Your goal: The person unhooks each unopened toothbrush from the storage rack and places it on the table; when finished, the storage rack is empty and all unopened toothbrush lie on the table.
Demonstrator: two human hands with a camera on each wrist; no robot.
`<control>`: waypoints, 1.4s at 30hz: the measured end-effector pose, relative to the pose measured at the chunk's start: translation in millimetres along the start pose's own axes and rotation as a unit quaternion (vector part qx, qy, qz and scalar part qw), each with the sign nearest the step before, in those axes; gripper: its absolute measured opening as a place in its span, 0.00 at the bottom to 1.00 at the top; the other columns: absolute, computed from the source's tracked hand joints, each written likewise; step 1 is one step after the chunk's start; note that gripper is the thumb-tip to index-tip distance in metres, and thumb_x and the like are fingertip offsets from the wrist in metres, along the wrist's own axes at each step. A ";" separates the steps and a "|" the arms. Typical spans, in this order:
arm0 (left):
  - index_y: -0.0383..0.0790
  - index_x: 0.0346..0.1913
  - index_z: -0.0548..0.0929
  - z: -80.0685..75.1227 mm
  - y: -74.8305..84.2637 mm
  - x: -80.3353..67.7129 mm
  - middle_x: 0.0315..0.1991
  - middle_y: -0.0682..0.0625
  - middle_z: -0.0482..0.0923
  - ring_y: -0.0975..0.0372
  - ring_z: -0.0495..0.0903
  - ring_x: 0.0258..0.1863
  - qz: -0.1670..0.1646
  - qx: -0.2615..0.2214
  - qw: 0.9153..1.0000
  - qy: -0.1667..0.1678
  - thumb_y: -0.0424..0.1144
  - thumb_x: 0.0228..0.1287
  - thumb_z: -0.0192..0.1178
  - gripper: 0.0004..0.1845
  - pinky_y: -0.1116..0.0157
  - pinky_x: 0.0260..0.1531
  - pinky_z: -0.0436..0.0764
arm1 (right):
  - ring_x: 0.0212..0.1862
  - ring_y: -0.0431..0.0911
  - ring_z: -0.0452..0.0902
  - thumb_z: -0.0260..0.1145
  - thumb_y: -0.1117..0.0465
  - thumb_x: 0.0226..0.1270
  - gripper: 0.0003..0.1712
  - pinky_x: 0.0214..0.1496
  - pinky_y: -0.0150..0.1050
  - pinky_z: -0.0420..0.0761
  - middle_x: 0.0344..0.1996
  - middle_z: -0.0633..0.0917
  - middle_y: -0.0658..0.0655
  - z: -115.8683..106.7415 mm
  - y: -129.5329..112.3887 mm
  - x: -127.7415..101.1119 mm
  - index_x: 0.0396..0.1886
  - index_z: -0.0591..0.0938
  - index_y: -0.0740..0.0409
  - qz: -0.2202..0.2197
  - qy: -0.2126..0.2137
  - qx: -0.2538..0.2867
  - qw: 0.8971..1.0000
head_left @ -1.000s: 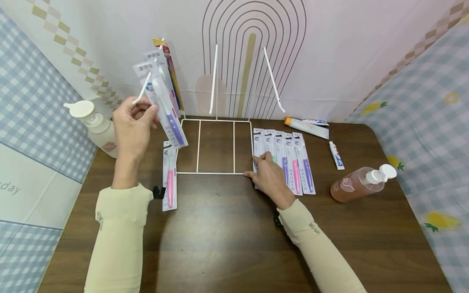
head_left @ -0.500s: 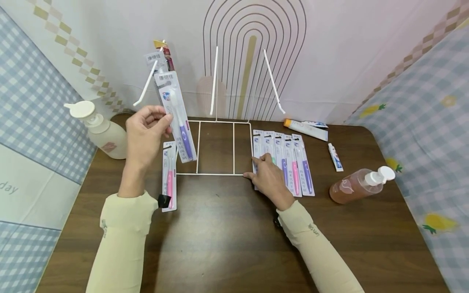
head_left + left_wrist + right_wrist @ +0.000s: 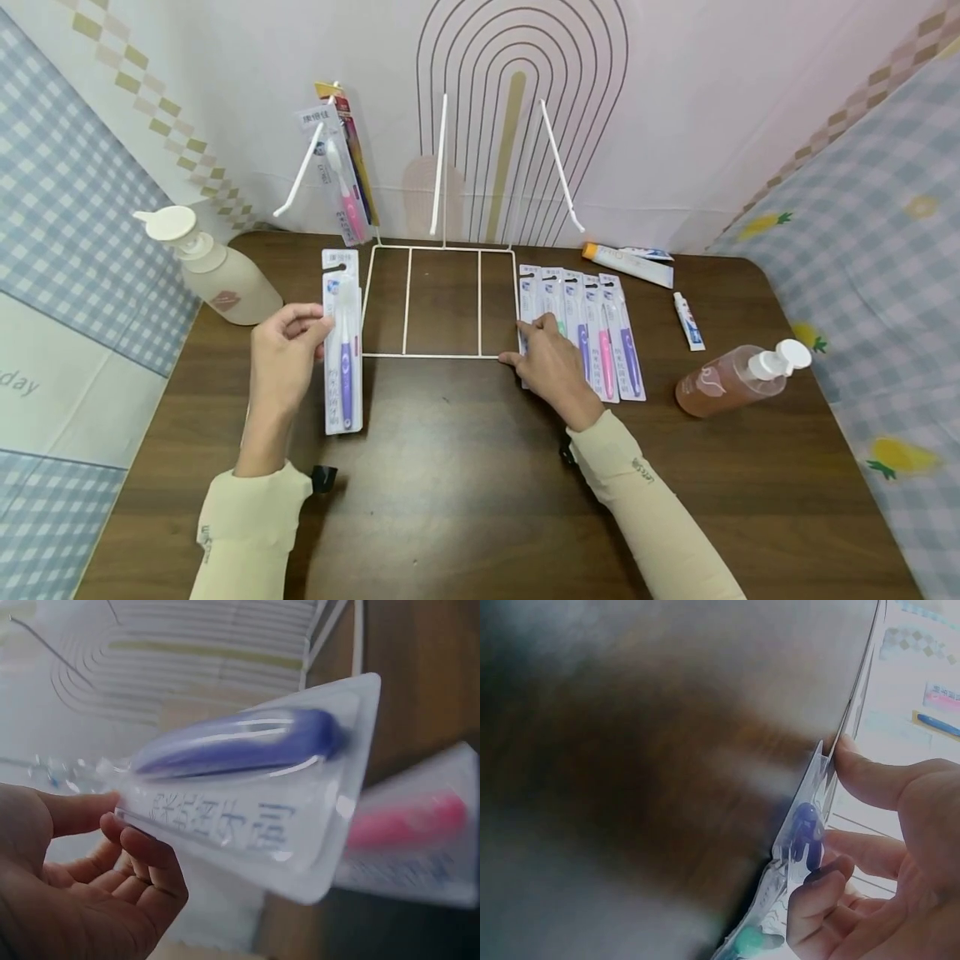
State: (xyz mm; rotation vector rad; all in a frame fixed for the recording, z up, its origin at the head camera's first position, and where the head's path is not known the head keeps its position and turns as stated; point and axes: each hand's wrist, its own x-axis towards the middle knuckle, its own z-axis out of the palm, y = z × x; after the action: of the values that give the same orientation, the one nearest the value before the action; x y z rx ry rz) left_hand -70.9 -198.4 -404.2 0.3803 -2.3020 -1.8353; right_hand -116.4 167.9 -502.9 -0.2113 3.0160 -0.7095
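One toothbrush (image 3: 346, 375) lowered, left hand (image 3: 283, 346) pinching; right hand (image 3: 553, 362) touches rack (image 3: 420, 356) beside five packs (image 3: 573, 293).

The flat white card-and-plastic toothbrush pack (image 3: 343, 342) shows a slender purple plastic handle (image 3: 346, 379) and greyish-blue printed lettering (image 3: 270, 825). The thin wire rack (image 3: 420, 357) is white, the wooden worktop (image 3: 450, 500) dark brown with streaky grain. The plastic bottle (image 3: 712, 385) is translucent pink under a white pump top (image 3: 787, 356). The fabric side curtain (image 3: 45, 167) carries blue-and-white checks, the long cloth sleeves (image 3: 247, 521) pale yellow.
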 end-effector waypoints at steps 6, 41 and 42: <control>0.25 0.58 0.88 -14.4 -24.2 7.6 0.23 0.72 0.81 0.73 0.78 0.22 -0.060 0.060 0.996 0.011 0.31 0.81 0.66 0.13 0.74 0.27 0.83 | 0.29 0.48 0.80 0.86 0.42 0.70 0.45 0.25 0.45 0.80 0.61 0.81 0.69 0.7 1.0 0.4 0.78 0.85 0.60 -0.005 0.009 -0.005 1.000; 0.25 0.58 0.90 -20.7 -82.1 53.7 0.32 0.46 0.93 0.67 0.86 0.23 -0.103 0.174 0.978 -0.058 0.35 0.74 0.72 0.18 0.69 0.24 0.85 | 0.28 0.47 0.77 0.84 0.42 0.72 0.44 0.23 0.43 0.77 0.63 0.81 0.71 -0.3 -2.9 -0.6 0.79 0.83 0.62 -0.001 0.000 -0.011 1.000; 0.26 0.59 0.90 -21.9 -88.1 57.2 0.32 0.46 0.94 0.66 0.86 0.23 -0.101 0.182 0.976 -0.060 0.37 0.74 0.72 0.18 0.68 0.24 0.84 | 0.28 0.47 0.77 0.84 0.42 0.72 0.44 0.23 0.43 0.78 0.63 0.81 0.70 -1.7 -4.9 -1.4 0.79 0.83 0.62 0.001 -0.002 -0.012 1.000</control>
State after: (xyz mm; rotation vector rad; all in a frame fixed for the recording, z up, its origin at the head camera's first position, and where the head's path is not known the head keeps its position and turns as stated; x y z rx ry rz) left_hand -111.0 -254.6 -486.4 0.5870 -2.7813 -1.5458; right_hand -114.5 164.6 -499.2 -0.2085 3.0229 -0.6712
